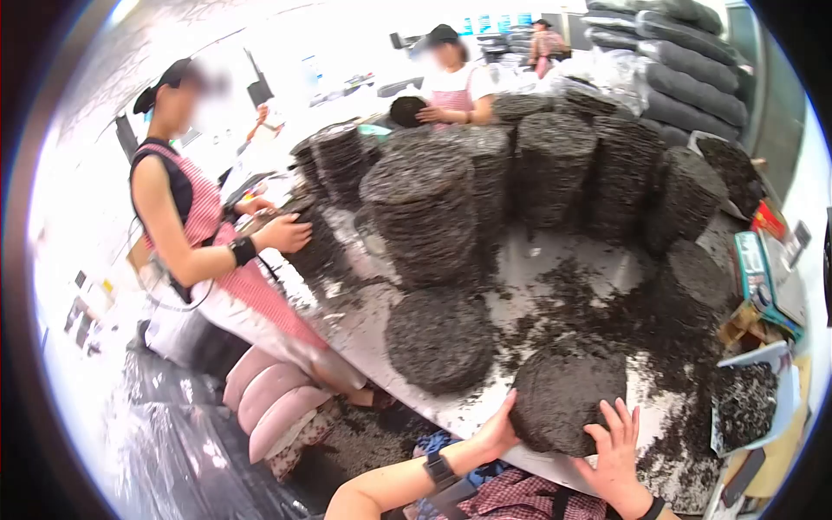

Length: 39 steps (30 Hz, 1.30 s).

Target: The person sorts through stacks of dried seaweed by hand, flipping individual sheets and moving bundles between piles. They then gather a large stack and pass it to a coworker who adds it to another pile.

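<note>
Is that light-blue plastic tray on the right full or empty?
Not empty: loose dark scraps lie inside the light-blue plastic tray. Whether it is full, I cannot tell.

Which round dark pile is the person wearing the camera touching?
The round dark pile nearest the camera: the left grip and right grip are on its sides. Neither touches the pile to its left or the taller piles behind.

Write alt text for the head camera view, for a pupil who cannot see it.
A left hand and right hand touch a dark round slab at a crumb-strewn table. Beyond stand tall stacks of dark discs, with two people in checked aprons nearby.
</note>
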Each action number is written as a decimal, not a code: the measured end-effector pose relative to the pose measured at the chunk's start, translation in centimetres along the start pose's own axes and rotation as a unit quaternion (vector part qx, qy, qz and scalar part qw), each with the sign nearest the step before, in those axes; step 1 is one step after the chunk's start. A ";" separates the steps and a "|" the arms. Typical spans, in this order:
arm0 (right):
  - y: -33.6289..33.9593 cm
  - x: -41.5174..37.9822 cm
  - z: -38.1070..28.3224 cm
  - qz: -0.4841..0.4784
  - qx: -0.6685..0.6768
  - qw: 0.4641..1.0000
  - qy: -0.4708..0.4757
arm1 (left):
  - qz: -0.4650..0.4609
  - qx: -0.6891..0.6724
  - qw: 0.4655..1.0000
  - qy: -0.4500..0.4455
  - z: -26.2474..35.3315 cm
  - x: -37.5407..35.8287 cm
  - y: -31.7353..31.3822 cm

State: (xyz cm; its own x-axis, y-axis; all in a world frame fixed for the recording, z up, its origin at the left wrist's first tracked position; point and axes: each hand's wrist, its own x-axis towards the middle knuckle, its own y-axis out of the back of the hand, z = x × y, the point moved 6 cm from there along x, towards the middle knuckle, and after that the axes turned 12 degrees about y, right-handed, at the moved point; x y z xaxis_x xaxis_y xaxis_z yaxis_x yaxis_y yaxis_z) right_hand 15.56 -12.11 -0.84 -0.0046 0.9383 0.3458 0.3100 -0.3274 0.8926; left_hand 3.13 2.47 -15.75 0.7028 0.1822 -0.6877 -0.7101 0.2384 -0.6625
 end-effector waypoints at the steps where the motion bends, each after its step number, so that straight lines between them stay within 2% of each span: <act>1: -0.4 0.6 0.1 -0.006 0.032 0.999 0.010 | 0.019 -0.015 1.000 -0.015 0.6 -0.8 -0.5; 2: -0.6 1.4 -0.2 -0.022 0.040 0.999 -0.003 | 0.015 -0.004 0.997 -0.069 0.7 1.3 1.8; 3: -1.2 1.9 -0.5 -0.033 0.051 0.998 0.001 | 0.092 0.045 0.989 -0.103 1.5 0.8 2.8; 5: -2.1 2.7 -0.5 -0.053 0.067 0.996 0.004 | 0.099 -0.009 0.985 -0.138 2.4 0.0 3.5; 7: -2.4 4.1 -1.1 -0.056 0.086 0.995 0.007 | 0.159 0.065 0.965 -0.200 4.1 -0.5 4.8; 9: -2.7 5.4 -1.3 -0.046 0.112 0.993 -0.005 | 0.119 0.096 0.962 -0.226 5.7 -1.5 4.6; 11: -2.7 6.5 -1.6 -0.052 0.168 0.984 -0.003 | 0.087 0.190 0.947 -0.244 5.8 -2.4 4.7; 13: -2.1 7.1 -1.5 -0.056 0.233 0.971 -0.005 | 0.103 0.222 0.922 -0.301 6.1 -6.0 2.3; 14: -1.7 7.1 -1.1 -0.035 0.273 0.961 -0.022 | 0.130 0.301 0.881 -0.342 6.5 -7.5 1.4; 15: -1.4 6.9 -0.7 -0.010 0.309 0.950 -0.040 | 0.148 0.377 0.830 -0.382 6.6 -8.3 0.7; 17: -0.6 6.0 0.3 0.104 0.404 0.903 -0.108 | 0.144 0.443 0.760 -0.454 6.3 -8.6 0.1; 18: 0.4 5.4 1.3 0.175 0.399 0.890 -0.133 | 0.109 0.404 0.785 -0.457 6.0 -8.2 -0.1; 19: 1.3 4.5 2.2 0.243 0.392 0.874 -0.154 | 0.137 0.403 0.808 -0.408 5.7 -7.8 0.0; 21: 1.4 0.8 5.8 0.382 0.377 0.788 -0.303 | 0.176 0.449 0.778 -0.403 5.5 -7.5 0.0; 22: 2.1 0.3 6.5 0.467 0.393 0.741 -0.278 | 0.170 0.446 0.778 -0.409 5.5 -7.2 0.2; 25: 1.4 -3.8 9.6 0.532 0.439 0.618 -0.378 | 0.159 0.441 0.769 -0.435 5.3 -7.1 0.3; 27: -0.8 -6.4 13.0 0.513 0.451 0.622 -0.382 | 0.181 0.467 0.750 -0.431 5.1 -7.4 -0.1; 28: -1.1 -7.1 13.4 0.509 0.401 0.645 -0.404 | 0.194 0.505 0.719 -0.437 5.0 -7.7 -0.6; 31: -0.9 -6.0 10.6 0.472 0.206 0.773 -0.370 | 0.196 0.556 0.686 -0.426 4.9 -7.8 -1.6; 32: -0.9 -3.9 8.9 0.359 0.224 0.856 -0.298 | 0.191 0.538 0.705 -0.422 4.8 -7.3 -1.3; 33: -1.1 -1.9 6.3 0.234 0.241 0.915 -0.222 | 0.193 0.528 0.717 -0.413 4.8 -7.6 -2.0; 34: -0.3 0.6 3.7 0.156 0.189 0.959 -0.143 | 0.193 0.532 0.706 -0.425 4.9 -7.2 -2.0; 36: -1.3 3.2 -0.2 0.015 0.093 0.995 -0.025 | 0.182 0.528 0.709 -0.431 4.7 -7.3 -2.1; 37: -2.2 3.7 -1.0 -0.042 0.042 0.998 0.020 | 0.190 0.561 0.680 -0.433 4.7 -7.2 -2.1; 39: -3.0 4.5 -0.2 -0.050 0.053 0.997 0.010 | 0.138 0.449 0.770 -0.432 4.2 -6.7 -1.8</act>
State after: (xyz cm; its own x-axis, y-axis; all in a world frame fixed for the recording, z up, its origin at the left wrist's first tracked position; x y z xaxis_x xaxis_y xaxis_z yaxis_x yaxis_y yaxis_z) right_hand 14.40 -6.92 -1.86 -0.0601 0.9630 0.2626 0.4052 -0.2169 0.8881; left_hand -0.17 4.83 -8.68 0.5728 0.8178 -0.0552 -0.7937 0.5702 0.2117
